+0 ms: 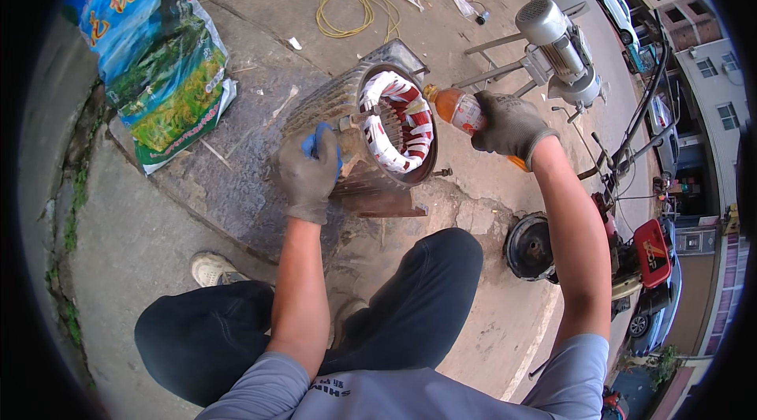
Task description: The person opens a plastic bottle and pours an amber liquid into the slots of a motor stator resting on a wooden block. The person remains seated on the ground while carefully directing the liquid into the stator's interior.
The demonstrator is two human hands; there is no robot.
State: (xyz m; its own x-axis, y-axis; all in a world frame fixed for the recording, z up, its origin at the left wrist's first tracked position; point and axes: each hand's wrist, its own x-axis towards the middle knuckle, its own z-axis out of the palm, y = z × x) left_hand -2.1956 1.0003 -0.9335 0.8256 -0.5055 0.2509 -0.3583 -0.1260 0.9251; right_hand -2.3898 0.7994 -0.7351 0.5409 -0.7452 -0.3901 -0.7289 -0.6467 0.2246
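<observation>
A ribbed, rusty motor housing lies on the ground before me, its round opening turned my way. Inside it sits a ring of stator windings wrapped in white tape, with red-brown parts showing. My right hand, in a grey glove, is closed around a clear plastic bottle of amber liquid. The bottle is tilted, its neck pointing at the opening's right rim. My left hand, also gloved, is closed at the housing's left side. Something blue shows between its fingers; I cannot make out what it is.
A grey electric motor on a metal stand is at the back right. A colourful woven sack stands at left. A yellow cable lies coiled behind. Near my right forearm are a dark round part and a red-panelled machine.
</observation>
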